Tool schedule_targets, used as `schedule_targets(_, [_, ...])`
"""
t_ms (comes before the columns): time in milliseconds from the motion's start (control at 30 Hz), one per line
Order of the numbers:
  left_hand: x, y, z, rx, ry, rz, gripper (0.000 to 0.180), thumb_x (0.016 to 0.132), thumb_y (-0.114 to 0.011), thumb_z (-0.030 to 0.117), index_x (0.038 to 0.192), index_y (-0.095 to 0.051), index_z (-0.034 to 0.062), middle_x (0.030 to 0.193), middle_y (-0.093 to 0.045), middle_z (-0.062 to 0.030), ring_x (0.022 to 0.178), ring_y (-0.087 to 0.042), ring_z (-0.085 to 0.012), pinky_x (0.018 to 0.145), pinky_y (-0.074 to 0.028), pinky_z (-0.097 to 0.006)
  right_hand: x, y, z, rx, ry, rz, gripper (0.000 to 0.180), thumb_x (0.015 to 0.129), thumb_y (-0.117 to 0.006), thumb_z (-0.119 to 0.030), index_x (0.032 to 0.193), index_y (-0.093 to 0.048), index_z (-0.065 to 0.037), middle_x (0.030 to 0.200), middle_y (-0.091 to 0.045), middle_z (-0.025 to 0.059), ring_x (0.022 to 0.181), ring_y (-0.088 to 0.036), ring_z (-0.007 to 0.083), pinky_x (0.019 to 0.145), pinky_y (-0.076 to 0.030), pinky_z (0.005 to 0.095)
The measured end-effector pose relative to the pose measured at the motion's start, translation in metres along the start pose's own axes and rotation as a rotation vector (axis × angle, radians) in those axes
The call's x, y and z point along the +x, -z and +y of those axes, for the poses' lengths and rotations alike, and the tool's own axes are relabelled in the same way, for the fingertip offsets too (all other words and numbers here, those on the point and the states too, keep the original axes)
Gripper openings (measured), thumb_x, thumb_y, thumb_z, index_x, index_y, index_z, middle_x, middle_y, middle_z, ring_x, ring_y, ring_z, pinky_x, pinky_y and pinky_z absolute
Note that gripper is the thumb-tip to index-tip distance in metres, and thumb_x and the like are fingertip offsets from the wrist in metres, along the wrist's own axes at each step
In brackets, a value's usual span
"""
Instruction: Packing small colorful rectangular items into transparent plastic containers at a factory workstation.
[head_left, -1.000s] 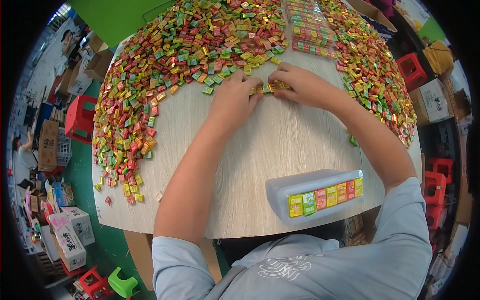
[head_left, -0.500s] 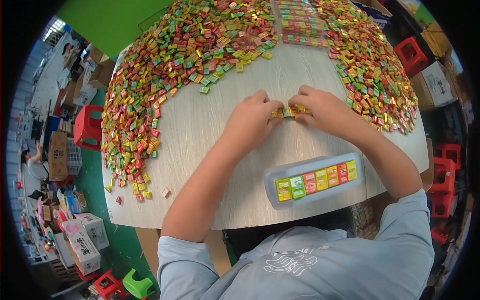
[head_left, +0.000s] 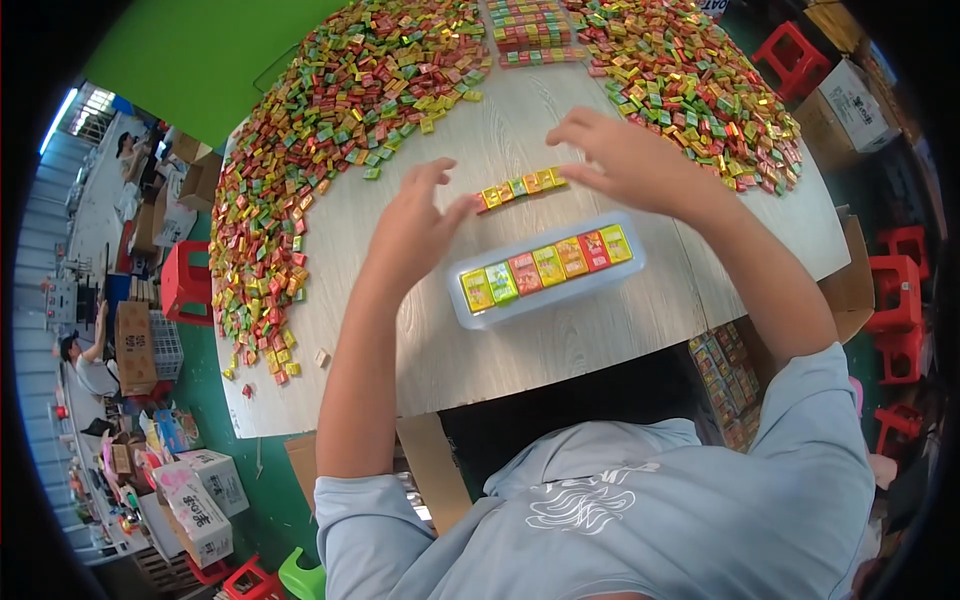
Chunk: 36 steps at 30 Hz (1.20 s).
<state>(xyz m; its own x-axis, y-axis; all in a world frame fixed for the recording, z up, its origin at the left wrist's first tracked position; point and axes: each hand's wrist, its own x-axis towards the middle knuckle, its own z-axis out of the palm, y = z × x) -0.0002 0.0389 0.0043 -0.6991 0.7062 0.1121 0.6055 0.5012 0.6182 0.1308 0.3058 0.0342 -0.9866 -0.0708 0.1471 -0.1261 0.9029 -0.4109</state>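
Note:
A short, straight row of small foil-wrapped sweets (head_left: 522, 188), mostly yellow with some red and green, lies on the table between my hands. My left hand (head_left: 412, 230) is open at the row's left end, its thumb close to the last piece. Fingers apart, my right hand (head_left: 630, 165) hovers by the right end with its thumb tip close to the row; whether either thumb touches is hard to tell. Nearer my body sits a translucent plastic box (head_left: 482, 321). Inside it is a line of larger-looking yellow, green, red and orange wrapped sweets (head_left: 547, 265).
Heaps of loose wrapped sweets cover the table's left side (head_left: 330, 130) and right side (head_left: 690, 95). Clear packs of sweets (head_left: 530, 30) stand between them at the far edge. A stray pale piece (head_left: 321, 357) lies near the left. Red stools (head_left: 187, 283) and cartons surround the table.
Both hands have let go of the row of sweets and spread apart, leaving it on the table. The row now lies nearer the box. The whole view has shifted and turned slightly.

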Motion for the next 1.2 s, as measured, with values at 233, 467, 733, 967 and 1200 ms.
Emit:
schedule_targets(233, [-0.083,0.037,0.054,-0.344,-0.073,0.187,0.028,0.098,-0.068,0.014,0.124,-0.068,0.0051,0.113,-0.068,-0.0100,0.089,-0.060,-0.0194,0.085,-0.051,-0.035,-0.049,0.074,-0.055,0.207,0.496,-0.012,0.032,0.097,-0.072,-0.030,0.117,-0.067,-0.006,0.124,-0.063,0.0113,0.117,-0.062,0.0280,0.100,-0.049,0.0421])
schedule_targets(467, [-0.102,0.019,0.092,0.182,-0.411,0.383,0.024,0.081,-0.080,0.008,0.104,-0.075,0.0117,0.109,-0.066,-0.0090,0.104,-0.061,-0.0318,0.091,-0.050,-0.041,-0.053,0.050,-0.074,0.024,0.394,-0.041,0.035,0.093,-0.076,-0.032,0.114,-0.066,-0.006,0.124,-0.064,0.0124,0.113,-0.063,0.0351,0.098,-0.051,0.0456])
schedule_targets(733, [-0.096,0.033,0.108,0.017,-0.208,0.270,0.022,0.083,-0.077,0.004,0.103,-0.072,0.0078,0.113,-0.063,-0.0117,0.111,-0.059,-0.0332,0.100,-0.048,-0.044,-0.052,0.049,-0.079,0.019,0.410,-0.041,0.033,0.089,-0.080,-0.023,0.114,-0.067,-0.006,0.120,-0.066,0.0099,0.109,-0.065,0.0331,0.094,-0.052,0.0434])
schedule_targets(967, [-0.097,0.012,0.091,-0.181,-0.203,0.191,0.042,0.092,-0.067,0.011,0.132,-0.056,0.0019,0.127,-0.059,-0.0186,0.120,-0.057,-0.0366,0.108,-0.044,-0.044,-0.053,0.056,-0.084,-0.016,0.460,-0.034,0.028,0.087,-0.080,-0.019,0.109,-0.069,-0.007,0.114,-0.068,0.0094,0.104,-0.066,0.0315,0.088,-0.052,0.0431])
schedule_targets(1200, [-0.103,-0.001,0.077,-0.353,-0.197,0.216,0.050,0.099,-0.064,0.022,0.140,-0.049,-0.0017,0.129,-0.058,-0.0242,0.123,-0.056,-0.0396,0.109,-0.043,-0.045,-0.050,0.051,-0.085,-0.094,0.503,0.037,0.021,0.089,-0.077,-0.017,0.107,-0.070,-0.008,0.112,-0.070,0.0097,0.100,-0.068,0.0314,0.085,-0.054,0.0430])
